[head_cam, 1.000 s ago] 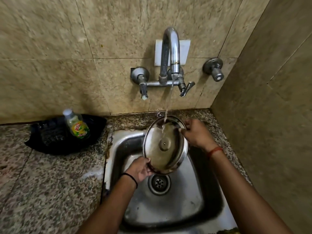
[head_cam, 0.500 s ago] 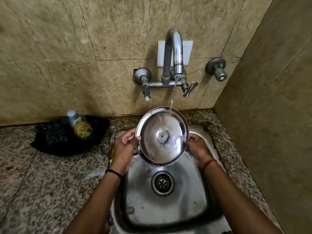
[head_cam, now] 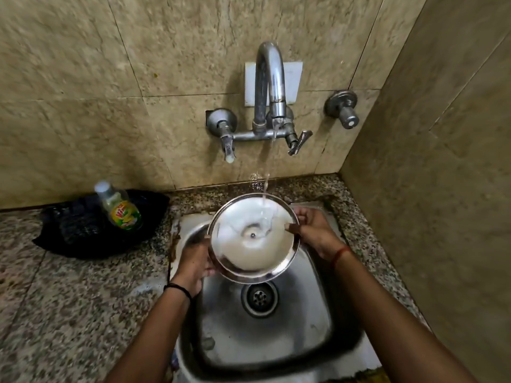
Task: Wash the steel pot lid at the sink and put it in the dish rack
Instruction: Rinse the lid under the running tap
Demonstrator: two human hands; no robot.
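A round steel pot lid (head_cam: 253,237) is held above the steel sink (head_cam: 312,308), its inner side up, with a small rivet at its middle. Water from the tap (head_cam: 269,87) falls onto the lid's upper right part and spreads over it. My left hand (head_cam: 193,261) grips the lid's left rim from below. My right hand (head_cam: 312,230) pinches the right rim, thumb on the inside. No dish rack is in view.
A dish-soap bottle (head_cam: 120,207) stands on a black mat (head_cam: 83,230) on the granite counter (head_cam: 69,299) at the left. Under the lid lies the drain (head_cam: 259,297). A second valve (head_cam: 343,107) juts from the wall at the right. A tiled side wall stands close on the right.
The lid has been turned and levelled under the stream, now lying flatter with water pooling across it. My left hand slid from the lid's lower edge to under its left rim.
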